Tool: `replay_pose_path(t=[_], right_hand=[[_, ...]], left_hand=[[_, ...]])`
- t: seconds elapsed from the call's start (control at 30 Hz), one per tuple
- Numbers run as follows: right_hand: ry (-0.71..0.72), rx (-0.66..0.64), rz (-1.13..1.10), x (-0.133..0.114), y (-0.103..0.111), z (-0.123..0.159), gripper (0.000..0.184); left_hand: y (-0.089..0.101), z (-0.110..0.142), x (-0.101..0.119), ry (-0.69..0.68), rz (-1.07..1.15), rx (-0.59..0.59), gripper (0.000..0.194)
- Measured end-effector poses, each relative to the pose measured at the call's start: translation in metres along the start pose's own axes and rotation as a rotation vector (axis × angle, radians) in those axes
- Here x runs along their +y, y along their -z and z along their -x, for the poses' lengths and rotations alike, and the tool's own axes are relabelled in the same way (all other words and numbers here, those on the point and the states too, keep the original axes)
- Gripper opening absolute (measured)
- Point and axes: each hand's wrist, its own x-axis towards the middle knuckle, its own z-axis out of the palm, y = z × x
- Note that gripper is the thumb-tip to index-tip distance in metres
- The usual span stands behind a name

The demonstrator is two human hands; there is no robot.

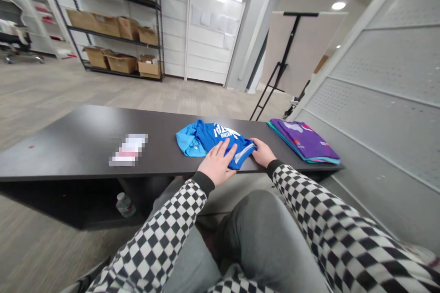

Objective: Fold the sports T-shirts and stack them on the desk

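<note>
A blue shirt (209,133) with white lettering and a lighter blue part at its left lies bunched on the dark table (165,146). My left hand (219,163) rests on the shirt's near side, fingers spread and stretched out over the cloth. At the shirt's right end, my right hand (263,152) pinches the edge, where a white and grey patch shows; the thumb and some fingers are partly hidden. To the right of that hand sits a stack of folded shirts (305,139), purple on top with teal beneath.
A blurred-out white and red item (129,149) lies on the table's left half. Beneath the tabletop stands a plastic bottle (125,204). A grey panel wall (388,82) rises close on the right. Behind are a black rack (115,32) with cardboard boxes and a stand (287,55).
</note>
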Motion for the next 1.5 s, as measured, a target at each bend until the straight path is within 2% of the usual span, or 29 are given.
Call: replay_pose_path(t=[0.07,0.17,0.43,0.63,0.8,0.9,1.03,1.13,1.2,1.3,1.5], right_hand=[[0.006,-0.01,0.031,-0.001,0.0,-0.001,0.047],[0.014,-0.029,0.071,-0.003,0.001,-0.002,0.043],[0.022,-0.044,0.045,-0.013,0.004,0.006,0.046],[0.012,-0.013,-0.054,-0.017,0.008,0.011,0.041],[-0.059,0.021,-0.135,-0.012,0.006,0.011,0.023],[-0.058,0.035,-0.234,-0.007,0.008,0.011,0.011],[-0.081,0.033,-0.379,-0.005,0.013,0.01,0.013],[-0.092,0.031,-0.454,-0.006,0.015,0.009,0.017],[-0.1,0.036,-0.48,-0.007,0.015,0.01,0.019],[-0.127,0.046,-0.501,-0.007,0.016,0.011,0.02],[-0.129,0.058,-0.515,-0.003,0.016,0.011,0.024]], left_hand=[[0.0,-0.001,-0.004,0.05,0.02,-0.043,0.085],[-0.002,-0.002,-0.008,0.036,0.034,-0.114,0.064],[-0.003,0.003,-0.014,0.062,0.139,-0.025,0.027],[-0.001,-0.004,-0.024,0.316,0.397,0.063,0.041],[0.001,-0.009,-0.032,0.468,0.422,0.201,0.044],[0.005,-0.011,-0.031,0.507,0.429,0.251,0.047],[0.008,-0.013,-0.023,0.525,0.436,0.237,0.045],[0.003,-0.008,-0.019,0.469,0.389,0.17,0.038],[0.0,-0.004,-0.018,0.415,0.341,0.173,0.032],[-0.003,-0.001,-0.022,0.431,0.323,0.248,0.021],[0.002,-0.004,-0.033,0.643,0.482,0.431,0.025]])
